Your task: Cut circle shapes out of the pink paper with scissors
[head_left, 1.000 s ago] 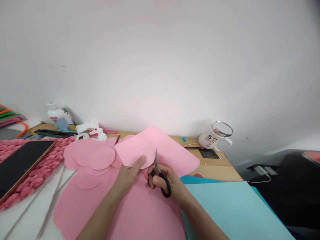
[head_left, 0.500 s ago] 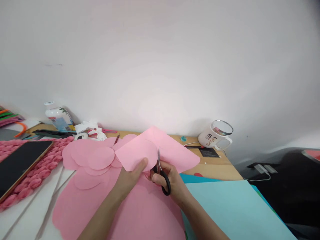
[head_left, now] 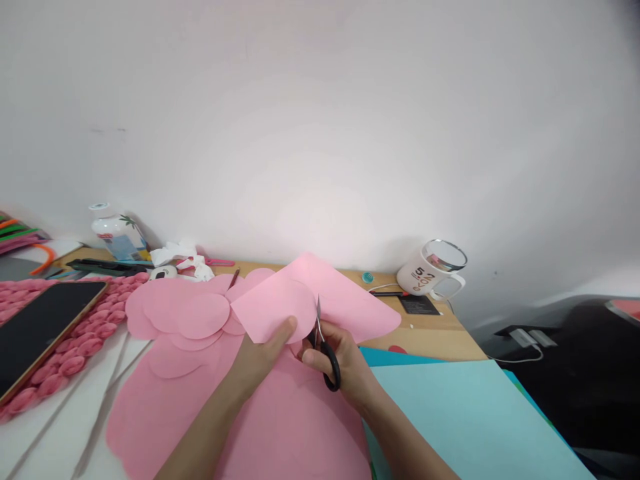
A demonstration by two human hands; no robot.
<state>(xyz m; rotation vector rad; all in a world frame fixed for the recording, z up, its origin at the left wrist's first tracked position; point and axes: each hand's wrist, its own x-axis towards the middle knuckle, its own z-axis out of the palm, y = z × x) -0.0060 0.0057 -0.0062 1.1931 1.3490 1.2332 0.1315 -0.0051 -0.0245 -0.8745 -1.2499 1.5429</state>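
- Tablet (head_left: 40,327) with a dark screen is lying on a pink chunky-knit mat (head_left: 95,330) at the far left of the bench (head_left: 440,333).
- A plastic bottle (head_left: 117,237) is standing behind them by the wall, with crumpled white tissue (head_left: 175,255) just beside it.
- Rounded pink cutouts (head_left: 200,313) are lying overlapped in a fan on a large pink sheet (head_left: 165,407) that is covering the near bench.
- The left hand (head_left: 260,360) is pinching the near edge of a folded pink paper (head_left: 345,300), thumb on top and fingers hidden beneath. The paper is being held raised above the middle of the bench.
- Black-handled scissors (head_left: 325,350) are pointing up, blades nearly closed, biting into the paper's curved edge just right of the left thumb.
- The right hand (head_left: 350,370) is curling closed around the scissors' handles.
- A teal paper sheet (head_left: 460,413) is lying at the right, meeting the large pink sheet's edge.
- A white mug (head_left: 433,273) is standing at the back right, with a black card (head_left: 420,306) just in front.
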